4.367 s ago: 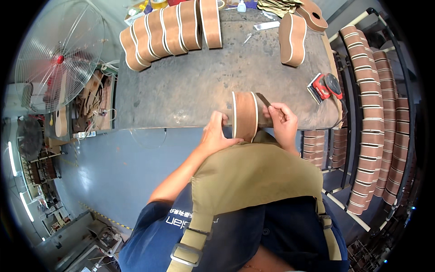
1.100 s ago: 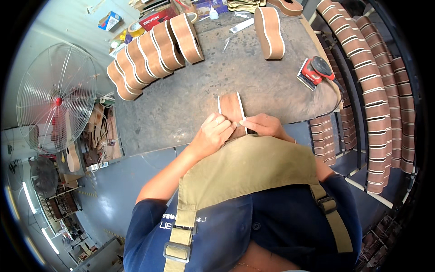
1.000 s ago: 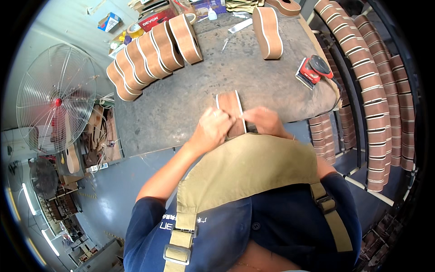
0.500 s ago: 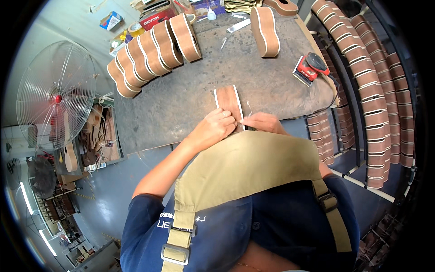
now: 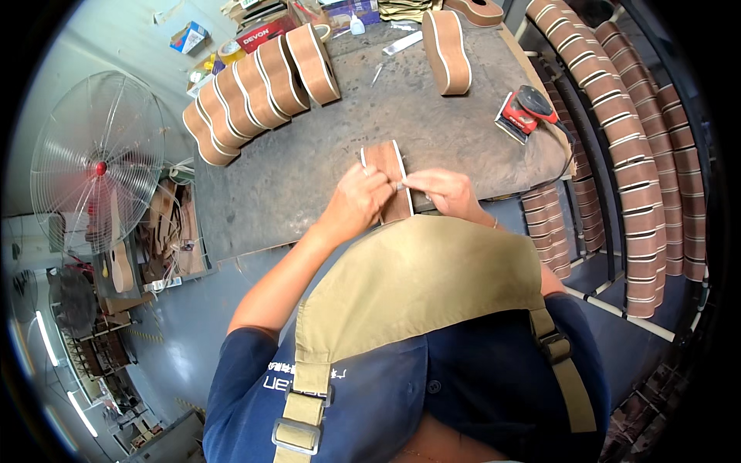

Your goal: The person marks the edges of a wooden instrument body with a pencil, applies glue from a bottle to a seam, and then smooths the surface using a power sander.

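Note:
A small wooden ukulele body (image 5: 382,156) stands on its side near the table's front edge, its brown side facing up between white edge strips. My left hand (image 5: 359,193) lies across it with curled fingers, gripping it, the fingertips close to the right-hand white edge. From the right, my right hand (image 5: 448,191) meets that edge with thumb and forefinger pinched together. Something small and pale shows between the two hands, too small to name. The near end of the body disappears behind my khaki apron (image 5: 424,285).
Several similar bodies (image 5: 255,92) stand in a row at the back left; another body (image 5: 448,54) stands farther right. A red and black sander (image 5: 522,114) with a cord sits at the table's right. Racks of bodies (image 5: 617,154) line the right side; a fan (image 5: 100,166) stands left.
Both hands have moved away from me along the ukulele body's right-hand edge. The thin pale strand seen beside my right hand earlier no longer shows there.

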{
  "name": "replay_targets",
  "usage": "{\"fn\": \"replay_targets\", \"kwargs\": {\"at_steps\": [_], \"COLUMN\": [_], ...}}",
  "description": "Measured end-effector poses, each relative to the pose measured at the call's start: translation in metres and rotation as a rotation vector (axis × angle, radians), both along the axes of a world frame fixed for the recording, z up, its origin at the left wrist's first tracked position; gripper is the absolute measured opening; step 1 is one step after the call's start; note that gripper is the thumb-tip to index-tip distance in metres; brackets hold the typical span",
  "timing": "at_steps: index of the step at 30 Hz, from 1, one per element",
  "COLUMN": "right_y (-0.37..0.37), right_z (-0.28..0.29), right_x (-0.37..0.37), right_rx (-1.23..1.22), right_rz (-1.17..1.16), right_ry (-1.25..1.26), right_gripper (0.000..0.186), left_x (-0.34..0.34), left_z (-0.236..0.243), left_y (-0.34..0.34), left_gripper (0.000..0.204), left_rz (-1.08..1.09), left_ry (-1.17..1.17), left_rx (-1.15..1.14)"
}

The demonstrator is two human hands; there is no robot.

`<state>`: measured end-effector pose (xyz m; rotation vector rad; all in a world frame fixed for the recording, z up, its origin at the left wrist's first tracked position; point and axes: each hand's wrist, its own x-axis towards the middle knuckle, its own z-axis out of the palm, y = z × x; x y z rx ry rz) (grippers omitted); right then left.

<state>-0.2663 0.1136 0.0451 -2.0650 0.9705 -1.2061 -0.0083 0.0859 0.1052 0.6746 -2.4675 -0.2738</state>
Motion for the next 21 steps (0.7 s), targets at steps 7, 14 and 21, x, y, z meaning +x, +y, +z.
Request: {"fn": "replay_targets", "kwargs": {"at_steps": [7, 14, 21], "right_y": [0.036, 0.053, 0.061], "right_z": [-0.005, -0.01, -0.005], "right_x": [-0.011, -0.03, -0.045], "right_rx": [0.064, 0.464, 0.484], "right_rz": [0.242, -0.412, -0.418], "right_ry": [0.077, -0.324, -0.589], "right_gripper": [0.034, 0.025, 0.035], "left_x": [0.006, -0.009, -0.016], "left_z": [0.002, 0.036, 0.018], "left_y": [0.015, 0.007, -0.032], "left_gripper": [0.026, 0.035, 0.034], "left_rz": [-0.202, -0.036, -0.195], "left_ry": [-0.25, -0.316, -0.457], "left_rx": [0.153, -0.224, -0.096]}}
